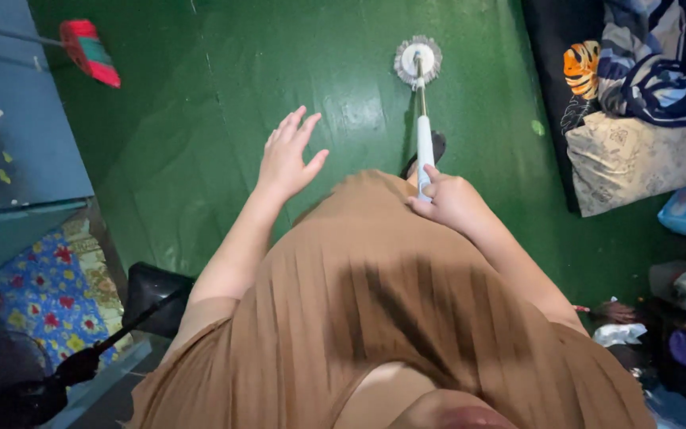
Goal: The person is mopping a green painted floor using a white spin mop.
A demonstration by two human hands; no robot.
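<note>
My right hand (448, 200) grips the white handle of a mop (424, 143). Its round grey mop head (418, 60) rests on the wet green floor (224, 95) ahead of me. My left hand (287, 155) hangs free over the floor with its fingers spread and holds nothing. My brown pleated dress (383, 318) fills the lower middle of the view. A dark sandal (437, 146) shows just beyond the dress hem, beside the mop handle.
A blue cabinet (9, 159) stands at the left with a red broom (89, 52) lying past it. A black dustpan (148, 298) and a floral mat (41, 294) sit at lower left. Pillows and bedding (637, 119) crowd the right edge, with clutter below.
</note>
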